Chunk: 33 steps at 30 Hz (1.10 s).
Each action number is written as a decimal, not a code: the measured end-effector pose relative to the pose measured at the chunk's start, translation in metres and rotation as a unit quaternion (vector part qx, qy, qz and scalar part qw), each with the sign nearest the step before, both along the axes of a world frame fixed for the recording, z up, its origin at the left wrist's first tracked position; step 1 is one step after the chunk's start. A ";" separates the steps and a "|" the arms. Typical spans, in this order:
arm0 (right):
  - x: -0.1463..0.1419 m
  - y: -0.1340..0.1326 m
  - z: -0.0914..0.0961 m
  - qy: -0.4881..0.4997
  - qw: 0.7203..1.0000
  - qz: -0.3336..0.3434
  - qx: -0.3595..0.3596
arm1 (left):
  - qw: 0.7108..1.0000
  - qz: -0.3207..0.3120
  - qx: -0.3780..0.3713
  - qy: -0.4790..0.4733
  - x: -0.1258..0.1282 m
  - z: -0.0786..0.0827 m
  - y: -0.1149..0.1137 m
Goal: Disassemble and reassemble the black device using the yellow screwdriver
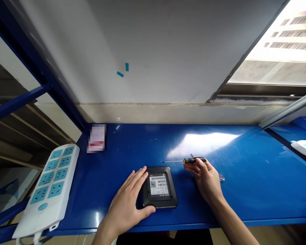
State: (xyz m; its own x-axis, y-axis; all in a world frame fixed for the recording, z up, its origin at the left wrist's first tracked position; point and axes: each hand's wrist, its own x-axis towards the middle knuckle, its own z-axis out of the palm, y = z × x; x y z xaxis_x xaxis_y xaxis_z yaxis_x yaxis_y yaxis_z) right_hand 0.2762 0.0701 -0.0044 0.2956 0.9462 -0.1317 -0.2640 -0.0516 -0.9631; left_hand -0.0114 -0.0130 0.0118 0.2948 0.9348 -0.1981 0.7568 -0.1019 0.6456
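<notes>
Just right of my left hand (129, 200), spread wide along its edge, the black case (159, 187) lay on the counter (132, 143), nearer me than the screwdriver (186, 161) my right hand (206, 177) gripped crosswise, tip leftward, while a glossy item (221, 177), partly hidden behind that hand, was hard to identify.
</notes>
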 end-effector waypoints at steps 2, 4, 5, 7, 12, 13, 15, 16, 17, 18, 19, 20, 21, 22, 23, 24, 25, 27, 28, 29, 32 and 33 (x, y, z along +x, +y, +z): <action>0.006 -0.009 0.000 0.008 1.000 -0.013 -0.009 | 1.000 0.000 0.005 -0.003 0.000 -0.001 0.000; 0.009 -0.017 0.001 0.011 1.000 -0.023 -0.016 | 1.000 0.001 0.007 -0.003 0.000 -0.001 0.000; 0.010 -0.019 0.001 0.010 0.999 -0.027 -0.019 | 1.000 0.001 0.006 -0.001 0.000 -0.001 0.000; 0.010 -0.021 0.002 0.008 0.999 -0.032 -0.024 | 1.000 0.000 0.005 0.003 0.000 0.000 -0.001; 0.008 -0.019 0.002 -0.002 0.999 -0.041 -0.024 | 1.000 0.000 0.017 0.000 0.000 -0.001 -0.001; 0.008 -0.019 0.001 -0.004 0.999 -0.044 -0.024 | 1.000 0.000 0.019 -0.001 0.000 -0.001 -0.001; 0.007 -0.018 0.000 -0.009 0.999 -0.046 -0.023 | 1.000 -0.002 0.020 -0.001 0.000 -0.002 0.000; 0.007 -0.019 0.000 -0.011 0.999 -0.047 -0.023 | 1.000 -0.002 0.019 0.000 0.000 -0.001 0.000; 0.008 -0.019 0.000 -0.012 0.999 -0.047 -0.022 | 1.000 -0.003 0.017 0.001 0.000 -0.001 0.000; 0.008 -0.019 0.000 -0.013 0.999 -0.047 -0.022 | 1.000 -0.003 0.016 0.003 0.000 0.000 0.000; 0.008 -0.020 0.000 -0.014 0.999 -0.048 -0.021 | 1.000 -0.003 0.014 0.004 0.000 0.001 0.000; 0.008 -0.020 0.000 -0.016 0.998 -0.049 -0.021 | 1.000 -0.004 0.013 0.005 0.000 0.001 0.000; 0.008 -0.020 0.000 -0.018 0.998 -0.050 -0.020 | 1.000 -0.004 0.012 0.007 0.000 0.002 -0.001; 0.008 -0.020 0.001 -0.021 0.998 -0.050 -0.020 | 1.000 -0.005 0.011 0.008 0.000 0.003 -0.001; 0.008 -0.020 0.001 -0.025 0.998 -0.051 -0.020 | 1.000 -0.005 0.010 0.010 0.001 0.003 -0.001; 0.007 -0.020 0.001 -0.029 0.998 -0.051 -0.019 | 1.000 -0.006 0.008 0.012 0.001 0.003 0.000; 0.007 -0.020 0.001 -0.035 0.998 -0.051 -0.019 | 1.000 -0.007 0.007 0.013 0.001 0.003 0.000; 0.007 -0.020 0.001 -0.049 0.997 -0.050 -0.016 | 1.000 -0.009 0.007 0.014 0.001 0.002 0.000; 0.006 -0.020 0.001 -0.058 0.997 -0.049 -0.014 | 1.000 -0.009 0.006 0.015 0.001 0.002 0.000; 0.006 -0.020 0.001 -0.069 0.996 -0.047 -0.012 | 1.000 -0.009 0.006 0.015 0.000 0.002 0.000; 0.006 -0.022 0.006 -0.110 0.993 -0.042 -0.005 | 1.000 -0.008 0.007 0.013 0.000 0.001 0.000; 0.006 -0.022 0.009 -0.127 0.991 -0.040 -0.002 | 1.000 -0.007 0.009 0.012 0.000 0.001 0.000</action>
